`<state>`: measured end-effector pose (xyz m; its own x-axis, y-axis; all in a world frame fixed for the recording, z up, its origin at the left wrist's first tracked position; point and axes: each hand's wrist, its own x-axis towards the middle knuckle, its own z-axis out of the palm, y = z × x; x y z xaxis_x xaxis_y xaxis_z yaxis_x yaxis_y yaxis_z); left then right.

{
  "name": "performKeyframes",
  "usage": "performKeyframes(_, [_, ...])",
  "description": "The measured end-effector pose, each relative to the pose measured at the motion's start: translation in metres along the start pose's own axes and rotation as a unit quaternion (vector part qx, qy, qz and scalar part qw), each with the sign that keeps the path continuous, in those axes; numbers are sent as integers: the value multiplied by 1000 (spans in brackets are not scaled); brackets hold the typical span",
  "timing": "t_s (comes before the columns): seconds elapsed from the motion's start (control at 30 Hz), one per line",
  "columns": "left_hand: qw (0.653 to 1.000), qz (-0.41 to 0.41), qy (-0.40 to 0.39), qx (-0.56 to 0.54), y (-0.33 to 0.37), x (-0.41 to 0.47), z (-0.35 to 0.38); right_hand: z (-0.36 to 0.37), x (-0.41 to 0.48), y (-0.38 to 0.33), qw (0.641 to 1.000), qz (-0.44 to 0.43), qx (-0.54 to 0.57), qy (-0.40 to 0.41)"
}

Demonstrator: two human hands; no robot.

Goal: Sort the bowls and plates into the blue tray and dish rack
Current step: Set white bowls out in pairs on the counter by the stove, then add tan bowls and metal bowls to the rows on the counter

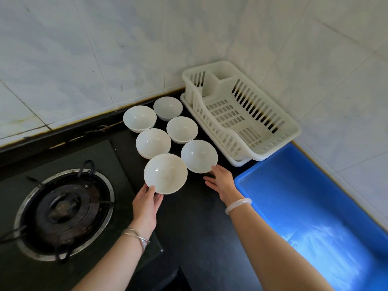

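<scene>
Two bare forearms are reaching in from the bottom edge, over a dark countertop [195, 223]. Running along the right side, the blue tray [315, 198] is sitting with nothing in it, its far end just beside the white dish rack [241, 114], which is standing on its drip tray in the tiled corner, also holding nothing. Left of the arms, a gas burner [63, 213] is sitting in the hob.

Six white bowls are standing in two rows between the burner and the rack. The left hand [147, 204] is gripping the nearest bowl [165, 173] at its near rim, thumb on the inside edge and fingers underneath. The right hand [220, 181] is lying open, fingers spread, with fingertips touching the rim of the neighbouring bowl [199, 156] but not closing around it. Behind these, four bowls [161, 124] are standing untouched near the wall.

A pale bangle [237, 204] is circling the right wrist, and thin silver bracelets [136, 236] are circling the left.
</scene>
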<state>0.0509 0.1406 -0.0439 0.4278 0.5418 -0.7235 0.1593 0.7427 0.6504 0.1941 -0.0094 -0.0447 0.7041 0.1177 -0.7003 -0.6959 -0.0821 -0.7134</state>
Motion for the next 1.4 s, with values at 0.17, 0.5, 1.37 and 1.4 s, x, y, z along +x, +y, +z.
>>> performKeyframes(0.17, [998,22,-23,54,-15,-20,0,-17,-21,7,998,-36,-53,-5])
performKeyframes(0.5, [921,12,-243,303,-95,-115,28,-133,-118,50,953,-155,-231,119])
performKeyframes(1.37, [551,308,-436,641,-229,-242,41,-278,-280,207,812,-92,-350,458])
performKeyframes(1.4, [553,307,-436,640,-230,-242,40,-277,-280,206,808,-93,-357,459])
